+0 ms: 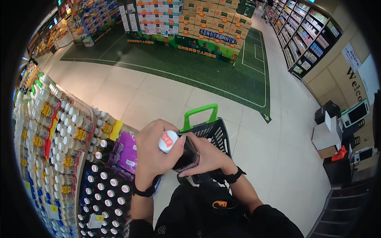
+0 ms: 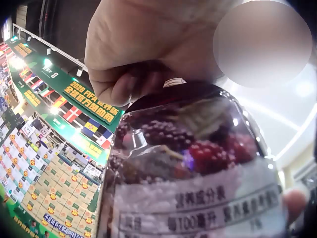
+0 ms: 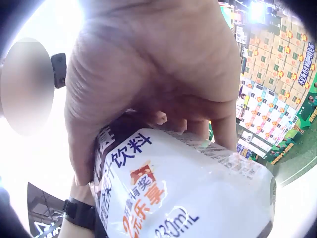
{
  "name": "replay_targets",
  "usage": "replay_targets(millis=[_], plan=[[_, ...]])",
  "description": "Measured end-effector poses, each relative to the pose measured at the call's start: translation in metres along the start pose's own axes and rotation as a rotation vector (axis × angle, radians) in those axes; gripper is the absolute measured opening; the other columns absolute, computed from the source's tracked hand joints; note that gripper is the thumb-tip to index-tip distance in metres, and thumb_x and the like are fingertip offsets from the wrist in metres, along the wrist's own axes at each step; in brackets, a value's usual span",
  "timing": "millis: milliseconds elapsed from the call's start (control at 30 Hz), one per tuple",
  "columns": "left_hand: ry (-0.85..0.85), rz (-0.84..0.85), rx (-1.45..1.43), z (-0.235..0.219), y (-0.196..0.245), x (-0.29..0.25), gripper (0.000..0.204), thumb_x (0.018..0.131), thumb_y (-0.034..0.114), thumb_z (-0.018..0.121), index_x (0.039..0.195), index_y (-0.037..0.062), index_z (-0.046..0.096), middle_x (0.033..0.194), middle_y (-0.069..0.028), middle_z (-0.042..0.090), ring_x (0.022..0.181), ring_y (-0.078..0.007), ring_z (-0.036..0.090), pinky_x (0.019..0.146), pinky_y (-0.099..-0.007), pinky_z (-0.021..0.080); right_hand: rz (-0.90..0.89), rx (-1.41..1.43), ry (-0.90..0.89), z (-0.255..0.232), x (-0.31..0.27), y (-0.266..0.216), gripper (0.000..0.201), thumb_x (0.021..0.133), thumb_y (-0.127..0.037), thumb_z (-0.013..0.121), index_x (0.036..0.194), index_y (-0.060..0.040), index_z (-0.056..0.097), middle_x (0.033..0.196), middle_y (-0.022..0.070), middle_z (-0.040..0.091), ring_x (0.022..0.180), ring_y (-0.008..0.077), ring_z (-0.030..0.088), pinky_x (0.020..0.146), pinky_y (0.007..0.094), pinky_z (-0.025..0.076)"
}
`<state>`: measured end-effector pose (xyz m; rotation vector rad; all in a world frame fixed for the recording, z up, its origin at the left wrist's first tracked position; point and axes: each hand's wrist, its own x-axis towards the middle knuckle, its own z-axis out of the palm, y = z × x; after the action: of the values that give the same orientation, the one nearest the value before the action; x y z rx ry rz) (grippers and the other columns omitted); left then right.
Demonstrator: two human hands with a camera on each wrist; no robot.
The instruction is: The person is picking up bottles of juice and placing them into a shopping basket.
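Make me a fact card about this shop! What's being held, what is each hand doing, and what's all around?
Place: a shop
Held thing: dark bottle with a white cap on top
Left hand: fingers curled around the top, by the cap
Right hand: grips the side
Label picture: red and dark berries
Just past the hands: black basket, green handle
On the left: rows of white-capped bottles, near a purple pack
Ahead: stacked boxes, green mat
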<state>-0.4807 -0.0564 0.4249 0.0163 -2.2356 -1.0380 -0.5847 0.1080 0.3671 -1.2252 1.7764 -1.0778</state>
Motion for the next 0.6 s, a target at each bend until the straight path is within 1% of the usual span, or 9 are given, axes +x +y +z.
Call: replay_targets(millis=[67,100,133,167,300,367,433,500,600], plan=[[0.003,-0.104,-0.068,0.000,-0.003,-0.005,0.026,0.079,0.017,0.069,0.100,0.0023,0.063,0.070,-0.0087,0.056,0.061,-0.0226,0.056,0.059,-0.0326,0.045,-0.084,0.003,0.200,0.010,-0.001,0.009,0.108,0.059,-0.041,0.093,0.141,-0.0004,0.037,0.116,0.0204,0.065,0.109,0.0313,0.066,0.094,0.0370,0.050],[0.013,-0.165,-0.237,0.001,-0.012,-0.014,0.037,0.082,0.016,0.067,0.113,0.0008,0.058,0.079,-0.0092,0.057,0.071,-0.0208,0.057,0.067,-0.0327,0.046,0.023,0.121,0.194,0.010,0.000,0.011,0.105,0.059,-0.038,0.094,0.140,-0.0002,0.039,0.119,0.0177,0.065,0.110,0.0267,0.065,0.096,0.0369,0.049],[0.028,-0.215,-0.405,0.002,-0.023,-0.021,0.047,0.084,0.015,0.066,0.127,-0.0007,0.052,0.087,-0.0096,0.058,0.081,-0.0190,0.058,0.075,-0.0327,0.046,-0.241,0.162,0.353,0.015,0.007,0.019,0.097,0.063,-0.039,0.092,0.134,0.0033,0.042,0.103,0.0125,0.067,0.096,0.0187,0.066,0.087,0.0325,0.052],[-0.035,-0.235,-0.352,0.005,-0.035,-0.034,0.059,0.086,0.013,0.062,0.139,-0.0019,0.041,0.100,-0.0107,0.057,0.099,-0.0199,0.055,0.086,-0.0350,0.045,-0.198,0.305,0.340,0.015,0.007,0.020,0.093,0.066,-0.035,0.091,0.136,0.0026,0.042,0.110,0.0121,0.066,0.101,0.0179,0.064,0.092,0.0328,0.051],[-0.233,-0.460,-0.492,0.034,-0.070,-0.101,0.065,0.096,0.031,0.062,0.145,-0.0030,0.036,0.128,-0.0148,0.055,0.120,-0.0237,0.053,0.103,-0.0373,0.041,-0.174,0.728,0.348,0.010,0.000,0.025,0.071,0.082,-0.032,0.080,0.136,0.0003,0.047,0.119,0.0089,0.063,0.109,0.0153,0.060,0.097,0.0338,0.048],[-0.277,-0.571,-0.845,0.061,-0.108,-0.153,0.083,0.095,0.049,0.061,0.151,-0.0026,0.027,0.146,-0.0148,0.046,0.135,-0.0239,0.044,0.112,-0.0372,0.034,-0.166,0.847,0.455,0.018,0.001,0.026,0.070,0.085,-0.042,0.075,0.136,-0.0013,0.048,0.122,0.0095,0.064,0.111,0.0179,0.061,0.098,0.0358,0.049],[-0.246,-0.591,-1.097,0.068,-0.086,-0.148,0.089,0.094,0.054,0.061,0.152,-0.0022,0.024,0.148,-0.0139,0.043,0.138,-0.0238,0.041,0.113,-0.0369,0.033,-0.149,0.939,0.627,0.030,0.005,0.028,0.072,0.092,-0.062,0.056,0.135,-0.0039,0.051,0.124,0.0106,0.065,0.112,0.0226,0.064,0.097,0.0397,0.052],[-0.245,-0.747,-1.455,0.080,-0.088,-0.158,0.097,0.089,0.059,0.064,0.153,-0.0007,0.022,0.151,-0.0126,0.040,0.139,-0.0238,0.040,0.114,-0.0393,0.034,-0.101,1.008,0.648,0.034,0.000,0.022,0.071,0.094,-0.063,0.051,0.135,-0.0043,0.052,0.124,0.0113,0.065,0.111,0.0233,0.064,0.096,0.0404,0.052],[-0.258,-0.696,-1.447,0.079,-0.078,-0.150,0.102,0.085,0.061,0.068,0.153,-0.0001,0.022,0.151,-0.0124,0.040,0.138,-0.0247,0.042,0.112,-0.0409,0.037,-0.132,1.124,0.678,0.035,0.002,-0.007,0.068,0.100,-0.061,0.037,0.133,-0.0044,0.053,0.124,0.0131,0.065,0.109,0.0250,0.065,0.095,0.0414,0.052]])
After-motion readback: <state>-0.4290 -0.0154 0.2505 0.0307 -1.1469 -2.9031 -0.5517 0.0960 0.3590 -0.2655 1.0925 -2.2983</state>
